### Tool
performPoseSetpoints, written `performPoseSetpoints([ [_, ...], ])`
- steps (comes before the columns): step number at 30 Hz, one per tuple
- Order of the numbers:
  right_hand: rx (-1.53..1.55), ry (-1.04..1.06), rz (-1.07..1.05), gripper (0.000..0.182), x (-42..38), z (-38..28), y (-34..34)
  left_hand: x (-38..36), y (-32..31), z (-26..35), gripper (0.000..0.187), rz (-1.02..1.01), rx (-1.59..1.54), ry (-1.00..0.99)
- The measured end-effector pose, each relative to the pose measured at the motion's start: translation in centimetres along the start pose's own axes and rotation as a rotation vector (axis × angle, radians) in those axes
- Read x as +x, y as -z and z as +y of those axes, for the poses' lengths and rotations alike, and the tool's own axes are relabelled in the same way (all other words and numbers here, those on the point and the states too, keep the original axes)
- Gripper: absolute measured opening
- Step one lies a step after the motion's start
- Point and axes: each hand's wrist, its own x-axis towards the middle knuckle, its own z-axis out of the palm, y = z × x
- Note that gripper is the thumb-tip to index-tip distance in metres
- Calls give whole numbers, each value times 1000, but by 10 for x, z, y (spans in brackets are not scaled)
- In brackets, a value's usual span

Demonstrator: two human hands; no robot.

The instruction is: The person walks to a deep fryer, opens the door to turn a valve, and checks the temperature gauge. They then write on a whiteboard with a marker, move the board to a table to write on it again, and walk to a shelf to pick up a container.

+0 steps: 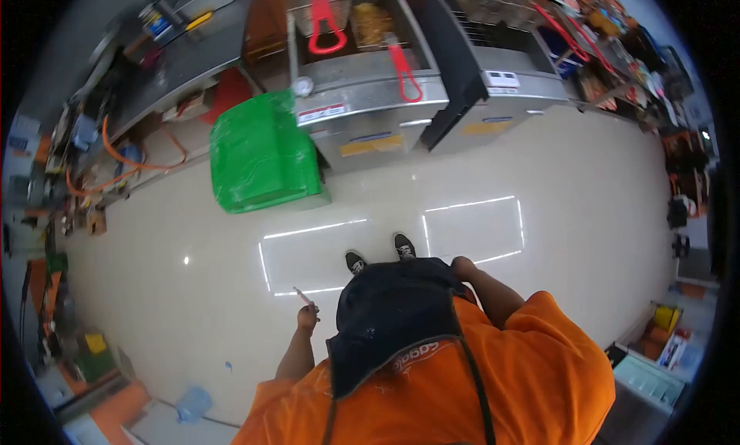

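Observation:
My left hand (307, 316) is out to the left of my body, closed around a thin, pale, stick-like tool (301, 295) that points up and away. Its exact kind is too small to make out. Close against the dark apron (397, 302) at my hip is my right hand (463, 268); its fingers are hidden. Ahead stands a steel deep fryer (362, 125) with red-handled baskets. Golden fried food (371, 23) lies in the basket with the right-hand red handle (405, 73). The other red handle (327, 29) is to its left.
A green lidded bin (262, 152) stands left of the fryer. Right of it is a second steel fryer (512, 83). A steel counter (189, 67) runs along the left. Shiny pale floor (462, 183) surrounds my feet; a clear blue container (193, 404) is behind left.

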Motion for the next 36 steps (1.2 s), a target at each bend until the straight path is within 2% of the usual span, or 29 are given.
performPoseSetpoints([
  [3,208,132,449,28,11,25,-44,13,9,19,53,-31,76,7],
  [4,183,140,444,26,8,34,-48,17,11,25,53,-40,99,-1],
  [5,199,25,407,30,7,41,-51,19,8,31,52,-53,152,-22],
  [7,257,8,414,44,-23,47,-38,22,2,53,51,-62,262,-69],
  [9,427,-97,405,57,-58,41,-11,30,-20,72,52,-83,277,-105],
  [10,534,-93,458,58,-68,44,-6,23,-32,90,53,-121,426,-483],
  [11,595,-40,548,56,-49,61,-20,20,-53,112,51,-108,329,-193],
  [13,639,10,615,54,-27,83,-30,2,-96,167,48,-177,433,-346],
  [17,634,265,637,47,-23,135,5,-16,-215,261,42,-286,582,-605],
  [18,685,277,609,45,-39,147,26,-27,-249,288,37,-305,604,-703],
  [19,738,289,584,44,-65,160,56,-73,-284,335,32,-360,551,-656],
  [23,940,428,674,45,-117,231,131,-115,-426,425,29,-488,569,-958],
  [25,1122,559,766,36,-124,263,158,-167,-489,474,28,-557,608,-1004],
  [28,1381,703,736,25,-128,324,202,-208,-581,533,26,-711,583,-1164],
  [31,1397,602,844,20,-134,401,240,-213,-677,579,25,-851,587,-1234],
  [33,1565,599,883,14,-123,458,258,-215,-746,611,23,-967,642,-1248],
  [36,1610,425,972,12,-140,545,292,-231,-853,668,27,-1155,727,-1326],
])
